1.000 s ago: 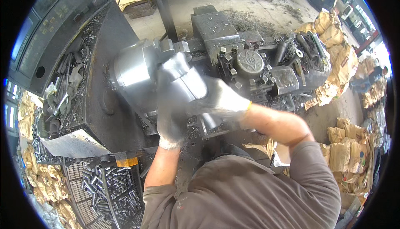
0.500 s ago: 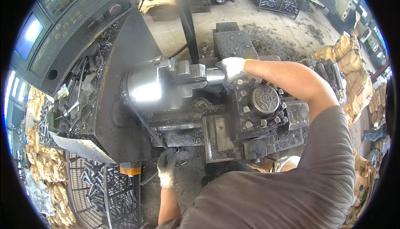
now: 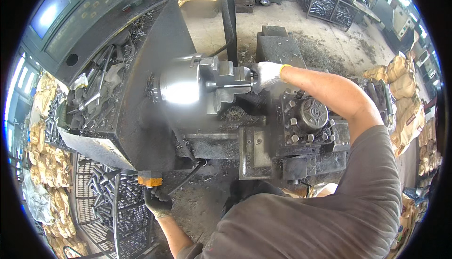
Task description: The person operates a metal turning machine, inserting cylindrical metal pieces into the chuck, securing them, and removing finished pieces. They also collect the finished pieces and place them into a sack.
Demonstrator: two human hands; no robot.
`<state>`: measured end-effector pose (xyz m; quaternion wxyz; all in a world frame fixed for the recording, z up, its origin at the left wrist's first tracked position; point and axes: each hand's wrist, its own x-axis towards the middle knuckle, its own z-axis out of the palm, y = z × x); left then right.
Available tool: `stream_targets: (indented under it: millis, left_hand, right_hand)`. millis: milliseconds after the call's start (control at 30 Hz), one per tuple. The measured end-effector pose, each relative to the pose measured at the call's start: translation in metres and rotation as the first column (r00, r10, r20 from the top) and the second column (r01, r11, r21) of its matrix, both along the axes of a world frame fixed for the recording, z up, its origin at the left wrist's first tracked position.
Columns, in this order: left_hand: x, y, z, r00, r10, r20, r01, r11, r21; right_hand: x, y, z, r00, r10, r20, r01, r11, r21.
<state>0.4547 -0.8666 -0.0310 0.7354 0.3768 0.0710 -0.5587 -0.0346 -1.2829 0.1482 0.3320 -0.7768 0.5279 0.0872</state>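
Observation:
My right hand [image 3: 267,76], in a white glove with a yellow cuff, is closed at the outer end of the chuck jaws [image 3: 227,75] of a lathe. Its fingers wrap a metal cylinder [image 3: 254,78], of which only a sliver shows between jaws and glove. Behind the jaws is the bright, shiny chuck body [image 3: 181,84]. Lower left, my left hand [image 3: 158,202], its glove blackened at the fingers, reaches up to the underside of an orange block [image 3: 149,180] on the machine. Its fingers look apart, with nothing visible in them; the tips are partly hidden.
The tool post [image 3: 306,117] with several bolts sits below my right forearm. A slanting lever [image 3: 184,143] hangs under the chuck. By my left hand stands a mesh crate [image 3: 117,207] of metal rods. A ledge of tools [image 3: 96,87] lies left; stacked brown sacks [image 3: 405,103] line the right.
My left hand has left the lower end of the lever and moved left to the orange block. The cylinder at my right hand shows much less, with the glove now close against the jaws.

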Motion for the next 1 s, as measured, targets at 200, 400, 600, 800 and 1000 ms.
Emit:
stream_targets:
  millis: [200, 400, 600, 800, 1000]
  left_hand:
    - [0.029, -0.007, -0.007, 0.981, -0.093, 0.17, 0.069, 0.988, 0.141]
    - [0.005, 0.017, -0.003, 0.906, -0.107, 0.41, 0.025, 0.979, 0.202]
    - [-0.074, -0.014, 0.1, -0.277, 0.155, 0.948, -0.213, 0.952, -0.218]
    - [-0.123, -0.217, 0.274, -0.746, 0.296, 0.597, 0.101, 0.936, -0.338]
    - [-0.105, -0.406, 0.345, -0.823, -0.286, 0.49, -0.253, 0.958, 0.133]
  right_hand:
    - [-0.021, 0.012, -0.008, 0.994, 0.095, -0.058, -0.108, 0.939, -0.327]
    - [-0.035, 0.13, 0.086, 0.893, -0.116, 0.434, 0.328, 0.829, -0.453]
    - [-0.063, 0.296, 0.059, 0.693, -0.092, 0.715, 0.569, 0.678, -0.465]
    - [-0.047, 0.356, 0.02, 0.542, -0.31, 0.781, 0.637, 0.758, -0.142]
    - [-0.064, 0.376, -0.022, 0.56, -0.36, 0.746, 0.574, 0.818, -0.036]
